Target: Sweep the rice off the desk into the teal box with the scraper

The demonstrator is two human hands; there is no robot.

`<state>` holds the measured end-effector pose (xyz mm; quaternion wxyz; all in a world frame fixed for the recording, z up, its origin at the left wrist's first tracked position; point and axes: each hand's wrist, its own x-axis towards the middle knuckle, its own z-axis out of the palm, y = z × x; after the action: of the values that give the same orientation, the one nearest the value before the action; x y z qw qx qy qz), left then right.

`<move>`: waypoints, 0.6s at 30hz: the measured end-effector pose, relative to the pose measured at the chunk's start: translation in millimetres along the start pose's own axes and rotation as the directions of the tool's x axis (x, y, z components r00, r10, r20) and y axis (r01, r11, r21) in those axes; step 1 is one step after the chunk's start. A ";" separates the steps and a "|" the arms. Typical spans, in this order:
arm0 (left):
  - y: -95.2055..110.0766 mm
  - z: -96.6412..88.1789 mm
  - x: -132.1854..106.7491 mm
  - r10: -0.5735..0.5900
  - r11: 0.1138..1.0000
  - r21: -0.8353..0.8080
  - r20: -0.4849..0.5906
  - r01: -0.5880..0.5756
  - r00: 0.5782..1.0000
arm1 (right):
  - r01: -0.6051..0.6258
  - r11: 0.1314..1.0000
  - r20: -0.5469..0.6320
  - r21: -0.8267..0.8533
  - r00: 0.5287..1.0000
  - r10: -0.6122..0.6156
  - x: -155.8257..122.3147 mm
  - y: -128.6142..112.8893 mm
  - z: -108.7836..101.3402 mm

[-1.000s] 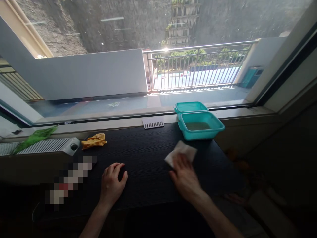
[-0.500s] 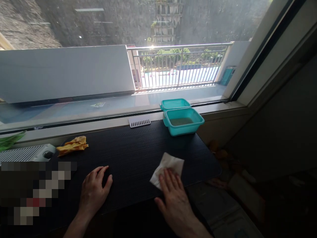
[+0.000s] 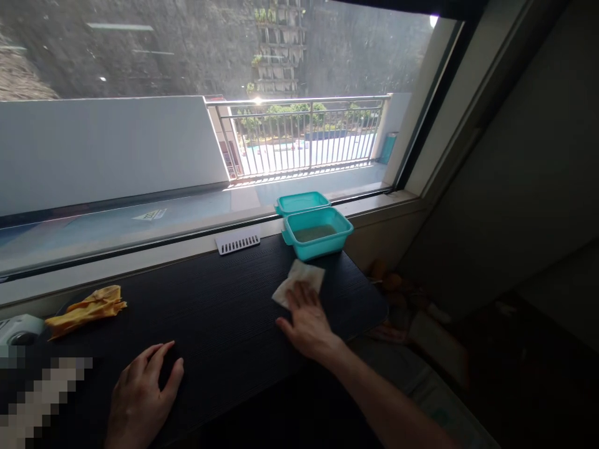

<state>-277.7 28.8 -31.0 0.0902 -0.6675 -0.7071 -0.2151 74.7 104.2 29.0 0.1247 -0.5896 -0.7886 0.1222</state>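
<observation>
My right hand point(image 3: 306, 321) lies flat, fingers stretched out, pressing a white cloth point(image 3: 299, 279) onto the black tabletop point(image 3: 219, 305) just in front of a teal basin point(image 3: 317, 232). The basin holds murky water; a second teal tub point(image 3: 300, 202) stands right behind it on the window sill. At the table's near left my left hand point(image 3: 140, 393) rests palm down on the surface, fingers slightly curled and apart, holding nothing.
A crumpled yellow cloth point(image 3: 87, 305) lies at the left of the table. A white slotted vent piece point(image 3: 238, 240) sits by the sill. A white heater end point(image 3: 19, 327) shows far left. The table's right edge drops off beside a wall.
My right hand has slid the white cloth away from me, up toward the teal basin. The view has swung to the right. The left hand stays resting on the table.
</observation>
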 end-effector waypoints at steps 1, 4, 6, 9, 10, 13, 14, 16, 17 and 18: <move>-1.2 0.7 0.0 0.001 1.000 0.002 0.003 -0.001 1.000 | 0.062 0.998 0.036 0.016 0.997 -0.063 -2.8 -7.8 1.4; -1.0 0.7 0.1 0.007 1.000 -0.007 -0.003 -0.007 1.000 | 0.058 0.998 0.094 0.030 0.994 -0.061 -9.5 13.8 -17.0; 2.2 -0.7 -0.1 0.005 1.000 -0.015 -0.010 -0.005 1.000 | -0.111 0.994 0.060 -0.005 0.992 0.111 -12.4 45.8 -35.3; 8.5 -2.9 -0.3 -0.019 1.000 -0.020 -0.017 0.019 1.000 | -0.238 0.971 0.043 -0.034 0.970 0.239 -20.7 61.1 -41.1; 10.3 -3.4 -0.3 -0.026 0.999 -0.024 -0.019 0.025 0.999 | -0.217 0.976 0.063 -0.033 0.974 0.219 -24.0 52.8 -36.0; 14.0 -4.0 -0.1 -0.047 0.998 -0.043 -0.026 0.046 0.999 | 0.021 0.999 0.187 0.025 0.982 -0.025 -20.3 9.8 -14.4; 14.9 -4.2 0.0 -0.051 0.997 -0.052 -0.027 0.050 0.998 | 0.088 0.995 0.210 0.045 0.973 -0.095 -10.5 -3.6 -9.1; 16.4 -4.2 0.0 -0.051 0.996 -0.073 -0.029 0.049 0.998 | 0.111 0.993 0.196 0.039 0.974 -0.117 21.3 -23.6 -4.0; 17.1 -4.1 -0.1 -0.049 0.996 -0.081 -0.038 0.045 0.998 | 0.084 0.996 0.172 0.022 0.981 -0.086 39.7 -31.3 -3.1; 17.8 -4.0 -0.2 -0.044 0.996 -0.085 -0.045 0.040 0.998 | 0.065 0.998 0.148 0.007 0.987 -0.065 56.7 -38.9 -2.3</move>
<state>-260.7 27.2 -24.3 0.0742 -0.6503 -0.7091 -0.2622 25.0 148.1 47.3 0.0705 -0.5529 -0.8143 0.1624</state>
